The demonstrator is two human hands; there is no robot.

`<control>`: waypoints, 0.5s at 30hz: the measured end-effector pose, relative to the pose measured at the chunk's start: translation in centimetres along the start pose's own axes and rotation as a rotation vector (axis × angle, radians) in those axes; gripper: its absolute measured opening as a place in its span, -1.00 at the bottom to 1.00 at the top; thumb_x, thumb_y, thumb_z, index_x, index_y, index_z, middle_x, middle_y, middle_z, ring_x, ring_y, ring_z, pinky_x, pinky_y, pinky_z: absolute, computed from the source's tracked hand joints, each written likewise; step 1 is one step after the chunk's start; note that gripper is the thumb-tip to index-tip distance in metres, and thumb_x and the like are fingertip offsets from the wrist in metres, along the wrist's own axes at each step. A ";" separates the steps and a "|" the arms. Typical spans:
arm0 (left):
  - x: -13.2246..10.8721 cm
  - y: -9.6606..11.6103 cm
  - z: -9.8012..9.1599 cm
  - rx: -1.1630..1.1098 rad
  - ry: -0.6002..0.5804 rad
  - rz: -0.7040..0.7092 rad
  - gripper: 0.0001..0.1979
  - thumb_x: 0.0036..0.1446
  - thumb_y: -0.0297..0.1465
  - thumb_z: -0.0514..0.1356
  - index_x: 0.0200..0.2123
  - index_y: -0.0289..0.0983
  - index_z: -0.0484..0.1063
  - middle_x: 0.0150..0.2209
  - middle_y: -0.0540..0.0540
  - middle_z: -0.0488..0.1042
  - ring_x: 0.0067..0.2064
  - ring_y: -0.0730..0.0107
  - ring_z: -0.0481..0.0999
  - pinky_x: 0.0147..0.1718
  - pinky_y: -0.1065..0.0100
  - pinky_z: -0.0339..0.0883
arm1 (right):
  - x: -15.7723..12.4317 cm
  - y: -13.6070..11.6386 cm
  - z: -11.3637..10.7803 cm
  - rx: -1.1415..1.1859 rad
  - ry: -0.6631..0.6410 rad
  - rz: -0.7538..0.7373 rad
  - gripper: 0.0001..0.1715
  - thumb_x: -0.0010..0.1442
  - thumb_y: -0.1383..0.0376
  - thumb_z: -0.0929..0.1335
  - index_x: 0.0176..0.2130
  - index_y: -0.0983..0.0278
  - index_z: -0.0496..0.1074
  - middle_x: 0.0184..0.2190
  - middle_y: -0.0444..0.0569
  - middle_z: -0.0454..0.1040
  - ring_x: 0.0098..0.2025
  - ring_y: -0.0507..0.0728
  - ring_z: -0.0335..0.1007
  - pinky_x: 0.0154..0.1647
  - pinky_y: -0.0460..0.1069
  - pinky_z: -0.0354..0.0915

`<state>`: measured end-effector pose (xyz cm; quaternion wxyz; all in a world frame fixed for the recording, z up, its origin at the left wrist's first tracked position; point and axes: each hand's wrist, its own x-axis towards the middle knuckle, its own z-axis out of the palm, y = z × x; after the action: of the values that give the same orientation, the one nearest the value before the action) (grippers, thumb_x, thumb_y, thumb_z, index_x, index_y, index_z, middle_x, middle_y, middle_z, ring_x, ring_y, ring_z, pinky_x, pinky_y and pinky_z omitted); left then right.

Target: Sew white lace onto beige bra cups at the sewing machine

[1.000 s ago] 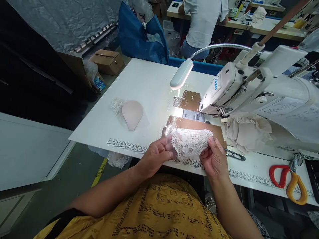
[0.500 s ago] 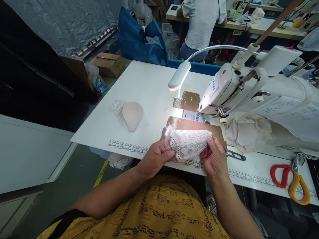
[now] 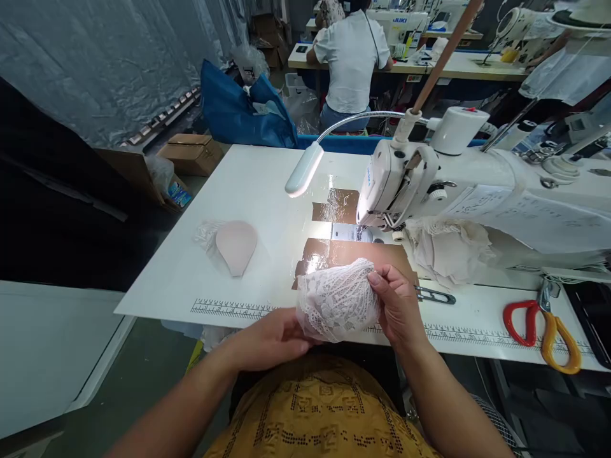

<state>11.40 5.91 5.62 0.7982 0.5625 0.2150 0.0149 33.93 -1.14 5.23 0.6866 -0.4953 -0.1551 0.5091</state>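
Note:
A piece of white lace fabric point(image 3: 338, 302) is held up in front of me, over the table's front edge. My right hand point(image 3: 398, 308) pinches its upper right corner between thumb and fingers. At the lace's left end is my left hand point(image 3: 279, 340), closed on it, with the fingertips partly hidden behind the fabric. Beyond the lace, the sewing machine point(image 3: 396, 184) has its needle area lit by a lamp point(image 3: 305, 168). A beige teardrop-shaped piece point(image 3: 237, 247) lies flat to the left, partly over some thin white lace point(image 3: 206, 235).
Scissors with red and orange handles point(image 3: 544, 324) lie at the right. A bundle of pale fabric point(image 3: 449, 248) rests beneath the machine arm. Brown taped sheets point(image 3: 353, 251) cover part of the white table point(image 3: 162, 273). A blue bag point(image 3: 243, 114) and a seated person point(image 3: 351, 63) are beyond.
The lace has turned and now looks fuller and rounded, its scalloped edge less plain. My left hand has shifted lower at its left end. The camera view has tilted up and moved right.

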 end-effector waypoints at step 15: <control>3.9 3.0 0.3 0.222 0.180 0.179 -0.75 0.17 -0.23 0.20 -0.32 -0.34 0.41 -0.42 -0.02 0.37 -0.39 0.46 0.35 -0.35 0.40 0.27 | -1.6 -0.1 0.4 -0.443 -0.446 -0.093 -0.79 0.05 0.30 0.49 -0.25 0.20 0.48 -0.47 -0.19 0.44 -0.46 -0.01 0.32 -0.46 -0.14 0.26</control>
<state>15.67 7.78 7.20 0.7042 0.6604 0.2351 0.1126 33.02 -2.33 5.94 0.5335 -0.5015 -0.4315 0.5270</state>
